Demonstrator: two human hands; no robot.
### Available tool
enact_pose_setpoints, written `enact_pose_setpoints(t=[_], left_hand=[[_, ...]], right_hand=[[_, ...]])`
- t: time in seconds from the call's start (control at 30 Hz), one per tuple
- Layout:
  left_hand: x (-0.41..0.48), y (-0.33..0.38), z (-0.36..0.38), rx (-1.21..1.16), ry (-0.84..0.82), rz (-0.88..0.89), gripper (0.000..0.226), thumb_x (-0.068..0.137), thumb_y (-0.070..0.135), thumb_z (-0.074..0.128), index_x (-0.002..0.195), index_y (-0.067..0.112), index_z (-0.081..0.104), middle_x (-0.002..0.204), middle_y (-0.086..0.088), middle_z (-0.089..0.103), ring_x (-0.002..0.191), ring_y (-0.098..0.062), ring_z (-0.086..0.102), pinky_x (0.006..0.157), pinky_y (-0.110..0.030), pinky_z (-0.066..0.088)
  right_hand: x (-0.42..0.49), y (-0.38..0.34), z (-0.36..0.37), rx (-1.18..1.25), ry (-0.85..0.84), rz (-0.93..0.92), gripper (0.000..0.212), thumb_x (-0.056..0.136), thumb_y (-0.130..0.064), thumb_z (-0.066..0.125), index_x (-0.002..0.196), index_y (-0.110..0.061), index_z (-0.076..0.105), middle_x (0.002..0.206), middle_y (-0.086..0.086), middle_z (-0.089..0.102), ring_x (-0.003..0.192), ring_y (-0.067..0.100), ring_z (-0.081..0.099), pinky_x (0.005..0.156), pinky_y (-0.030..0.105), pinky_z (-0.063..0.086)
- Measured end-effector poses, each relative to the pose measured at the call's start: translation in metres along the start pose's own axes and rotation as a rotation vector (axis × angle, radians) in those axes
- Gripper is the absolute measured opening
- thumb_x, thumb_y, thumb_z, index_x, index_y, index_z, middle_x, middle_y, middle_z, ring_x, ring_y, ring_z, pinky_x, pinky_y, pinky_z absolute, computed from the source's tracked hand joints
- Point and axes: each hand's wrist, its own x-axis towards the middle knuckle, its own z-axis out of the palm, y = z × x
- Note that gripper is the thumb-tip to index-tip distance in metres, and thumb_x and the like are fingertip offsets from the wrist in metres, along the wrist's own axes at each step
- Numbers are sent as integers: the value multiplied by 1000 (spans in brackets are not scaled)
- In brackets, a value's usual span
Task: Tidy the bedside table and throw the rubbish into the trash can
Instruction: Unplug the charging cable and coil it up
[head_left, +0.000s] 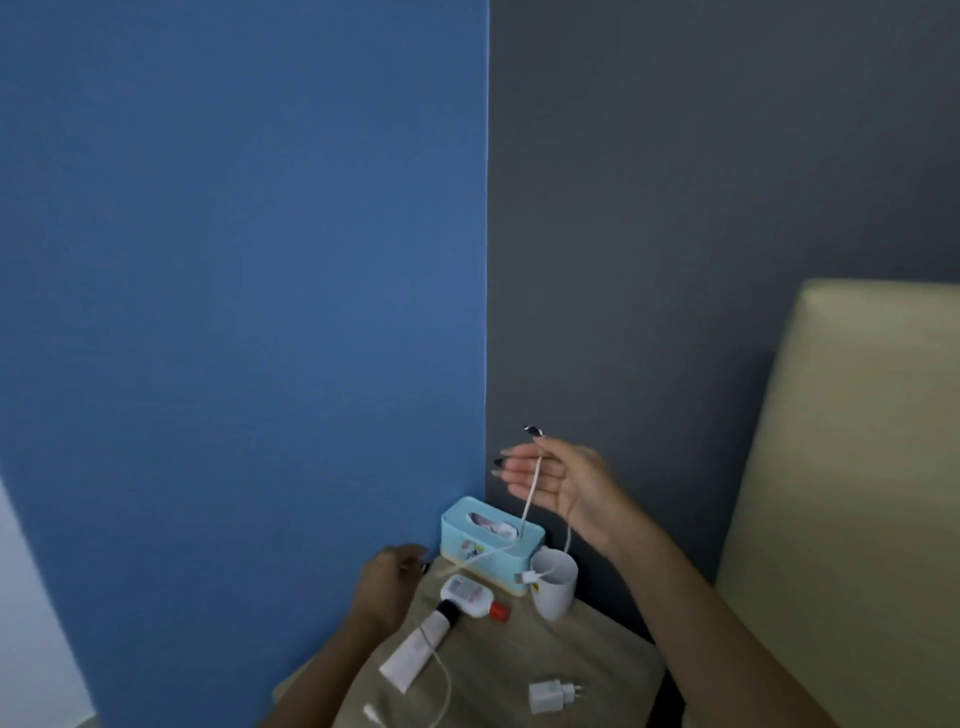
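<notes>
a: what's the room like?
b: a dim corner where a blue wall (244, 312) meets a grey wall (675, 208). there's a cream padded headboard (857, 467) on the right, and the bedside table (519, 654) sits low in the corner.

a: and what's on it?
b: at the back is a pale blue tissue box (488, 543), with a white cup (556, 590) just beside it on the right. in front of the box a small white bottle (467, 592) with a red cap lies on its side. a white tube (413, 652) with a black cap touches it and points toward the near left. a white charger plug (550, 696) lies on its own near the front edge.

a: the hands?
b: the right hand (558, 486) is raised above the box. its thumb pinches a white cable (530, 499) against the forefinger, and the other fingers are stretched out. one strand drops onto the top of the box. the other falls to a connector hanging at the cup's rim.

a: and the left?
b: the left hand (387, 582) is low at the table's back left, just beside the box, with its fingers curled in shadow. whether it grips anything i can't tell. another stretch of white cord (445, 686) loops from the tube to the near edge.
</notes>
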Motion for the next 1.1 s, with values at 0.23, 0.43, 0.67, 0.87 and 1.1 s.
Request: enact_pose_setpoints(t=[0.23,0.43,0.67,0.87,1.1], left_hand=[[24,79,-23,-177,-49,254,81,84,27,70,150,19,23,143,14,35,130,-4,35,110,-30,35],[30,99,-56,-86,57,349,27,94,23,42,93,9,65,90,-6,69,77,-14,62,75,-29,47],[6,49,-137,-200,-38,153,34,94,27,54,65,20,70,50,2,43,42,-7,47,53,-29,52],[-24,78,-180,-826,-147,-40,44,99,32,44,58,17,49,55,-3,43,54,-18,59,73,-37,59],[-16,140,-198,-1350,-154,182,33,100,20,39,127,17,57,71,3,54,47,-7,47,49,-21,45]], right_hand=[[-2,-32,69,-340,-152,-158,21,96,-14,51,92,-3,69,60,3,52,42,8,28,41,16,26],[-8,-46,81,-401,-161,-322,24,98,-7,44,109,-8,66,55,2,46,44,8,36,43,19,27],[-8,-55,44,-189,-36,-315,34,99,-2,37,117,-7,65,68,10,55,57,14,49,53,20,50],[8,-31,51,-291,195,-436,31,102,-13,38,111,-21,67,73,3,62,55,6,42,53,21,38],[5,53,88,-771,92,-419,28,100,-15,45,88,-29,65,64,-4,62,55,8,54,59,35,49]])
